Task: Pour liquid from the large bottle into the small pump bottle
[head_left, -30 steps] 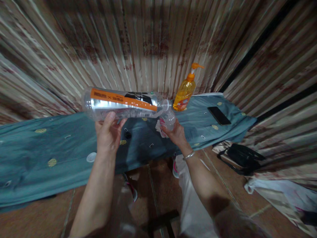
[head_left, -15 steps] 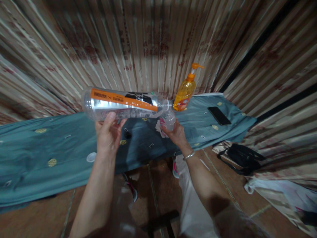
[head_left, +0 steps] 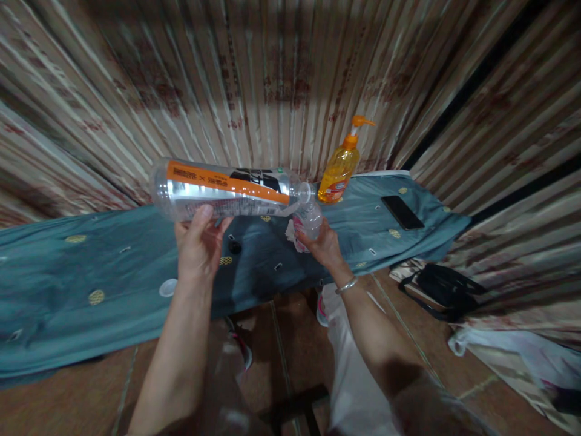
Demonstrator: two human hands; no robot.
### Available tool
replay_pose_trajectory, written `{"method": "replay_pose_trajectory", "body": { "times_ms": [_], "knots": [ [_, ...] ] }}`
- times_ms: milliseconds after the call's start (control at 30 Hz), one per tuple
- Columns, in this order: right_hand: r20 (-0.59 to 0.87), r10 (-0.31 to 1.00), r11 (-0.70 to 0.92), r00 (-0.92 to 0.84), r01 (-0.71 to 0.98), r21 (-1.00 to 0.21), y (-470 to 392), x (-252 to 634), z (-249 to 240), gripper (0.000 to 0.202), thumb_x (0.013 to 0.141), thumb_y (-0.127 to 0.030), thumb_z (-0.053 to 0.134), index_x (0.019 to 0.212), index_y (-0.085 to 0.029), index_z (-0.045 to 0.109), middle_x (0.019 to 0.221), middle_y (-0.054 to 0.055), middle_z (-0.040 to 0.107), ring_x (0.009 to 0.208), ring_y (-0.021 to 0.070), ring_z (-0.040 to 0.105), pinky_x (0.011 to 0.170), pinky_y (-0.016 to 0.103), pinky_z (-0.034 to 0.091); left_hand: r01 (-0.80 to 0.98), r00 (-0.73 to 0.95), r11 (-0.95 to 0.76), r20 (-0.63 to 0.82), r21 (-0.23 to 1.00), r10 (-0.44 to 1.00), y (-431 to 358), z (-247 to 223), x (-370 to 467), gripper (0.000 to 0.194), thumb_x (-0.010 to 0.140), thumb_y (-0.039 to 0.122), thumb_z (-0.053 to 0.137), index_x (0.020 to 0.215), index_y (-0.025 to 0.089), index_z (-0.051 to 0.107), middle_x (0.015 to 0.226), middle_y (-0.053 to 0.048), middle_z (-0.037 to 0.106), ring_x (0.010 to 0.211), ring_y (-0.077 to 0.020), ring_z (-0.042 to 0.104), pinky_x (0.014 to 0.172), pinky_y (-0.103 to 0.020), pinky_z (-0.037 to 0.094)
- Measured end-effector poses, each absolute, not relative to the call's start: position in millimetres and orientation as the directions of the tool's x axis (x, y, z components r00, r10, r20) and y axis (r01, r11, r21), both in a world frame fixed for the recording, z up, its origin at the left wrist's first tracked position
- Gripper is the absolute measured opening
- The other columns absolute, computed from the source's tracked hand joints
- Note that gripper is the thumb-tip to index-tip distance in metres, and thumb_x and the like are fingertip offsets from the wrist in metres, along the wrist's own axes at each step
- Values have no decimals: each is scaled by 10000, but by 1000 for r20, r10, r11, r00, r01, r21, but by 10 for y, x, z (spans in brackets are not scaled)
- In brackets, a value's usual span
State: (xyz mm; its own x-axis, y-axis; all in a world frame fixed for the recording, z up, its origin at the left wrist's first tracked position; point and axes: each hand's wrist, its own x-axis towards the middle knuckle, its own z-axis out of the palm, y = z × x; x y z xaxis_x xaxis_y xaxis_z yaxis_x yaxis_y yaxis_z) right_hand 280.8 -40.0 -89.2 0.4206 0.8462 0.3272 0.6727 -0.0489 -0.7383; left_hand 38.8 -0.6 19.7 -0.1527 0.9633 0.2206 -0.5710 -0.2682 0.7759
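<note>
While the left hand [head_left: 197,245] keeps its grip closed around the large labelled bottle [head_left: 227,191], lying nearly level above the bench [head_left: 131,260], the right hand [head_left: 325,243] grips the small clear bottle [head_left: 310,219] at its mouth. If either wrist slips, the mouths could part and any liquid spill; a sideways knock could topple the orange pump bottle [head_left: 338,172] just beyond.

Counting bottles, it's three: one amber plastic pump bottle [head_left: 338,172], one large clear bottle with a silver-and-orange label [head_left: 227,189] to its left, one small clear plastic bottle [head_left: 310,219] at its lower left. Right of the pump, one flat black phone [head_left: 402,212]; lower right, one black bag [head_left: 447,289]; lower left, one round whitish disc [head_left: 167,287].
</note>
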Motion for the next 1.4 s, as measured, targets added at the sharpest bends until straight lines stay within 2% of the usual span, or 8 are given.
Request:
{"method": "replay_pose_trajectory", "body": {
  "times_ms": [200,400,667,833,1233,1400],
  "knots": [
    [323,850,-42,416,666,-745,-404,2802,-872,634,785,-416,850,1306,-159,594,1057,139,822,974,325,802,819,389,615,-579,-152,-254,204,775,967,2,201,387,489,440,350,1040,829,248,761,799,23,773,779,-172,735,912,-444,645],
    [293,855,-80,428,667,-741,-413,2787,-842,628,786,-407,856,1294,-137,606,1053,154,820,975,337,799,816,389,607,-575,-160,-267,214,774,964,-1,192,386,474,462,348,1033,835,240,761,807,12,769,800,-189,737,912,-452,642],
    [309,850,-70,427,673,-737,-414,2796,-867,634,787,-446,850,1296,-164,601,1051,142,824,971,333,803,803,388,616,-561,-142,-284,248,778,958,-5,183,372,475,511,355,1017,905,256,770,837,-5,770,855,-208,736,899,-429,632],
    [312,851,-65,422,674,-735,-418,2791,-864,658,794,-440,849,1326,-152,588,1056,157,822,979,341,802,811,399,617,-543,-146,-280,239,792,960,-9,194,375,520,500,362,1011,949,270,767,843,-6,766,860,-230,744,908,-459,624],
    [295,854,-66,428,652,-756,-420,2784,-838,661,771,-406,870,1314,-145,598,1057,148,821,970,325,802,831,397,620,-568,-181,-273,206,776,962,-22,218,402,545,441,358,1029,893,245,746,783,12,747,791,-194,725,911,-454,627],
    [302,857,-51,418,650,-758,-424,2789,-841,646,777,-406,868,1309,-158,597,1059,140,821,978,319,802,827,385,619,-549,-171,-280,222,788,960,-32,223,401,514,476,367,1015,899,252,747,806,6,750,813,-206,726,924,-465,622]
  ]
}}
